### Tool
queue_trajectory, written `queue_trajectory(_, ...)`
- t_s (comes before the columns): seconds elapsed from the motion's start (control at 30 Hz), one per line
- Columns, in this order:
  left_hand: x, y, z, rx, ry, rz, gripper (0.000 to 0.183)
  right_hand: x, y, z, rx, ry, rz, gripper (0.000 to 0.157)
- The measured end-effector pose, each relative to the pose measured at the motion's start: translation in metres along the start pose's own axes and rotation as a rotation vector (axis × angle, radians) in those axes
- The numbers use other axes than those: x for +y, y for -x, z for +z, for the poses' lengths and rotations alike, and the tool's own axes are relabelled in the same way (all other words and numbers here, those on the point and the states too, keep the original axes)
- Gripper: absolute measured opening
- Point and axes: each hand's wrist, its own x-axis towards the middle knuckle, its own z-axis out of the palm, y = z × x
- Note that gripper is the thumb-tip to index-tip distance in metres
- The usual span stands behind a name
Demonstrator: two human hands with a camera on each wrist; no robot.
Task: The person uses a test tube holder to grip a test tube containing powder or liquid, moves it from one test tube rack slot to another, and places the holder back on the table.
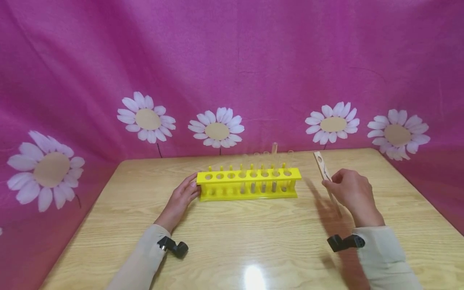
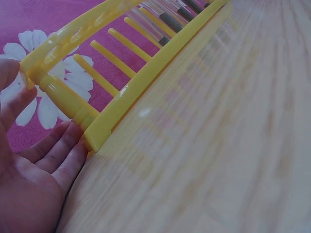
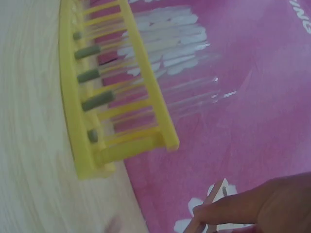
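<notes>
A yellow test tube rack (image 1: 250, 197) stands on the table, several clear test tubes (image 3: 194, 99) upright in its right half. Dark grey-green contents show low in the tubes. At the rack's left end is my left hand (image 1: 181, 197); thumb and forefinger hold the end of the top bar, and the other fingers touch the base in the left wrist view. To the right of the rack, my right hand (image 1: 353, 195) pinches a wooden test tube holder (image 1: 320, 162) between thumb and fingers. Its hinged end with a round hole points up and away; the fingers hide its middle.
The wood-grain table (image 1: 232, 237) meets a pink cloth backdrop (image 1: 253, 80) with white flowers along the back. Slim yellow pegs (image 2: 116, 58) rise behind the rack's holes. Each sleeve carries a small black camera mount (image 1: 346, 242).
</notes>
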Motion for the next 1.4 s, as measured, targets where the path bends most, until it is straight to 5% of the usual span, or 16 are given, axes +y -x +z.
queue_trajectory(0.77, 0.003, 0.001, 0.001, 0.008, -0.047, -0.020, 0.053, 0.024, -0.009, 0.014, -0.187, 0.002, 0.087, 0.030)
queue_trajectory(1.4, 0.001, 0.000, 0.000, -0.001, -0.005, -0.016, 0.057, 0.030, -0.010, 0.027, -0.240, 0.033, 0.106, 0.021)
